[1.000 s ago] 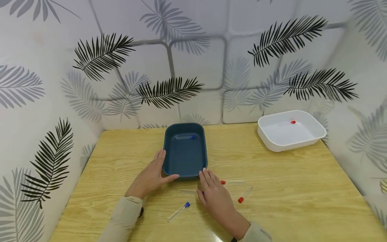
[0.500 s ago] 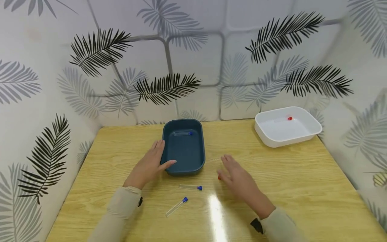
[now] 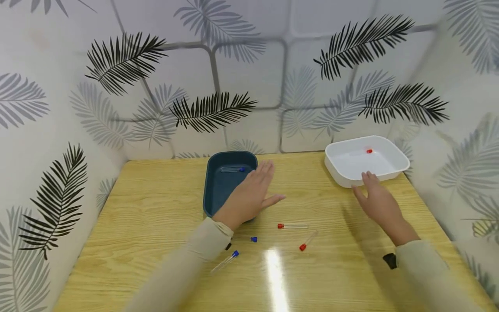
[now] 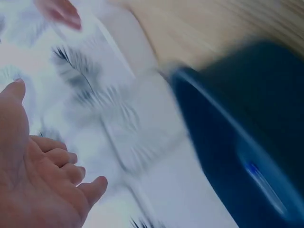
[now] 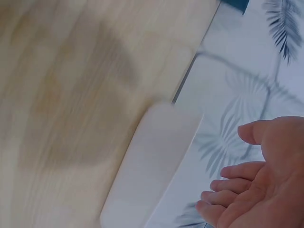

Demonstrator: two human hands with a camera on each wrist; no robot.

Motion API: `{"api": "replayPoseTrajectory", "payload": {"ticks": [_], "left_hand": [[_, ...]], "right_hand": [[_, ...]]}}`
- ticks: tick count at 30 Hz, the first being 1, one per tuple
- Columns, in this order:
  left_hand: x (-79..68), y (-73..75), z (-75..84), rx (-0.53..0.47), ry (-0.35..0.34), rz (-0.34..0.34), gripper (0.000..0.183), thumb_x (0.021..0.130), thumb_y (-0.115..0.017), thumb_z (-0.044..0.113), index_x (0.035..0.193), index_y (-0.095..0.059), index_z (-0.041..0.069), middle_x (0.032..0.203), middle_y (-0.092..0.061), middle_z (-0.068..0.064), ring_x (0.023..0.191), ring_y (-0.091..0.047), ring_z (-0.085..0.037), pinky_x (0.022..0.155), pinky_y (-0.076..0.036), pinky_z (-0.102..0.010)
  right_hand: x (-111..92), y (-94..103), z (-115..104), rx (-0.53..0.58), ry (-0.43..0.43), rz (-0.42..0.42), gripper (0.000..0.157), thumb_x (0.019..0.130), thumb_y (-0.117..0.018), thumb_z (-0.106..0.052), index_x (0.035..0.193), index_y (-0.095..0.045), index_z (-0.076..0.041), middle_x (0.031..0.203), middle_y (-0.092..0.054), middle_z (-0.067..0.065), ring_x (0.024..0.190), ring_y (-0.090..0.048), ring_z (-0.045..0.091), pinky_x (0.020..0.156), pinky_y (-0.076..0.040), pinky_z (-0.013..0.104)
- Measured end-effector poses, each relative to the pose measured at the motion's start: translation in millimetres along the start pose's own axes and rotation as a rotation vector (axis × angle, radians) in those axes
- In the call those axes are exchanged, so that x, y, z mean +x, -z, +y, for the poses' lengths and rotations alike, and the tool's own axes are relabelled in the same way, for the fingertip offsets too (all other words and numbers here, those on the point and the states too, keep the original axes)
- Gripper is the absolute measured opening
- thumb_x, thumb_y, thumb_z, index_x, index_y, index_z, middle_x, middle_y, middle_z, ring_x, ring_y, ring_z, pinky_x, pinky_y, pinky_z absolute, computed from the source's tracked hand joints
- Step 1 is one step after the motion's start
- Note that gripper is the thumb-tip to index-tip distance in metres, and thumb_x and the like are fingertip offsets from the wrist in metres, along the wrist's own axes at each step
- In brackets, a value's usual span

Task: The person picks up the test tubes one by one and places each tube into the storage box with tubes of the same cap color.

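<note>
My left hand (image 3: 249, 197), thumb spread and holding nothing, hovers over the right side of the dark blue tray (image 3: 207, 186). Inside that tray lies a clear tube with a blue cap (image 3: 232, 169). My right hand (image 3: 380, 203) is raised in front of the white tray (image 3: 339, 173), fingers spread, with nothing in it; its fingertips overlap the near rim in the head view. A red-capped tube (image 3: 369, 151) lies in the white tray. From the left wrist view, the blue tray (image 4: 228, 114) is beside the left hand; the right wrist view has the white tray (image 5: 152, 161) near the right fingers.
Two red-capped tubes, one lying flat (image 3: 292, 225) and one slanted (image 3: 308, 242), are on the wooden table (image 3: 331, 277). Two blue-capped tubes lie to their left, one partly behind my left forearm (image 3: 254, 239), the other slanted (image 3: 225, 261). A leaf-patterned backdrop (image 3: 175, 65) rises behind.
My left hand has let go of the blue tray's near-left corner and moved right, over its right side. My right hand has travelled right from the blue tray to the white tray.
</note>
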State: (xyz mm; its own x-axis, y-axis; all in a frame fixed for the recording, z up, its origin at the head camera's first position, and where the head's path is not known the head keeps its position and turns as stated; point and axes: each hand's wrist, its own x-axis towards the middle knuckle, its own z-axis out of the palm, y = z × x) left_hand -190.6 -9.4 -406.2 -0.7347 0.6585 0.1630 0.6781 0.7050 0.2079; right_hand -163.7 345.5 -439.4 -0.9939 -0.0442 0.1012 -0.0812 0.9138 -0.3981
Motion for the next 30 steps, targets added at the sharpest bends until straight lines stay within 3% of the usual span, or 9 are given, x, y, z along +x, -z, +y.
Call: {"api": "replayPoseTrajectory", "payload": {"ticks": [6, 13, 16, 18, 21, 26, 30], "left_hand": [[53.3, -14.1, 58.6, -0.105, -0.128, -0.081, 0.085, 0.090, -0.020, 0.066, 0.149, 0.000, 0.008, 0.154, 0.004, -0.005, 0.139, 0.010, -0.014, 0.111, -0.004, -0.029], [103.0, -52.7, 109.7, 0.044, -0.127, -0.137, 0.084, 0.089, -0.018, 0.068, 0.150, -0.006, 0.011, 0.155, -0.004, -0.002, 0.140, 0.004, -0.014, 0.111, -0.008, -0.029], [121.9, -68.6, 126.6, 0.107, -0.122, -0.107, 0.086, 0.088, -0.016, 0.071, 0.150, -0.011, 0.011, 0.154, -0.011, -0.001, 0.140, -0.002, -0.015, 0.111, -0.009, -0.029], [133.9, -78.2, 132.8, 0.176, -0.109, -0.071, 0.088, 0.086, -0.014, 0.072, 0.150, -0.014, 0.011, 0.154, -0.015, -0.001, 0.140, -0.008, -0.016, 0.111, -0.013, -0.030], [146.7, -91.0, 133.4, 0.277, -0.064, -0.033, 0.089, 0.086, -0.012, 0.073, 0.148, -0.022, 0.010, 0.152, -0.021, -0.003, 0.139, -0.015, -0.018, 0.110, -0.020, -0.034], [155.8, -106.7, 129.8, 0.325, 0.024, -0.101, 0.090, 0.084, -0.009, 0.075, 0.148, -0.024, 0.014, 0.152, -0.022, 0.001, 0.139, -0.016, -0.017, 0.108, -0.025, -0.035], [157.4, -118.1, 121.9, 0.367, 0.033, -0.143, 0.086, 0.086, -0.010, 0.073, 0.149, -0.023, 0.015, 0.153, -0.020, 0.002, 0.139, -0.015, -0.016, 0.107, -0.028, -0.033]], "right_hand": [[19.0, 27.5, 45.1, -0.030, -0.130, -0.035, 0.076, 0.099, -0.031, -0.043, 0.137, -0.015, 0.021, 0.139, -0.014, 0.043, 0.127, -0.016, 0.056, 0.099, -0.018, 0.065], [32.5, 39.4, 86.4, -0.078, -0.183, -0.061, 0.077, 0.099, -0.033, -0.041, 0.131, -0.019, 0.028, 0.129, -0.024, 0.048, 0.115, -0.027, 0.062, 0.092, -0.025, 0.068], [40.9, 40.1, 100.2, -0.083, -0.196, -0.082, 0.077, 0.098, -0.034, -0.041, 0.126, -0.023, 0.030, 0.120, -0.031, 0.047, 0.106, -0.035, 0.060, 0.085, -0.031, 0.067], [47.9, 40.6, 107.1, -0.079, -0.210, -0.103, 0.078, 0.098, -0.035, -0.042, 0.124, -0.026, 0.031, 0.114, -0.033, 0.046, 0.100, -0.039, 0.058, 0.082, -0.033, 0.066], [59.7, 39.2, 112.5, -0.076, -0.242, -0.141, 0.082, 0.097, -0.034, -0.045, 0.125, -0.023, 0.032, 0.117, -0.031, 0.047, 0.105, -0.036, 0.058, 0.087, -0.031, 0.066], [72.6, 28.8, 116.8, -0.091, -0.304, -0.145, 0.085, 0.097, -0.033, -0.050, 0.129, -0.022, 0.028, 0.126, -0.029, 0.047, 0.114, -0.031, 0.059, 0.095, -0.027, 0.064], [76.8, 21.3, 115.5, -0.021, -0.421, -0.171, 0.092, 0.095, -0.037, -0.051, 0.135, 0.000, 0.024, 0.138, -0.003, 0.045, 0.124, -0.018, 0.058, 0.100, -0.020, 0.062]]}}
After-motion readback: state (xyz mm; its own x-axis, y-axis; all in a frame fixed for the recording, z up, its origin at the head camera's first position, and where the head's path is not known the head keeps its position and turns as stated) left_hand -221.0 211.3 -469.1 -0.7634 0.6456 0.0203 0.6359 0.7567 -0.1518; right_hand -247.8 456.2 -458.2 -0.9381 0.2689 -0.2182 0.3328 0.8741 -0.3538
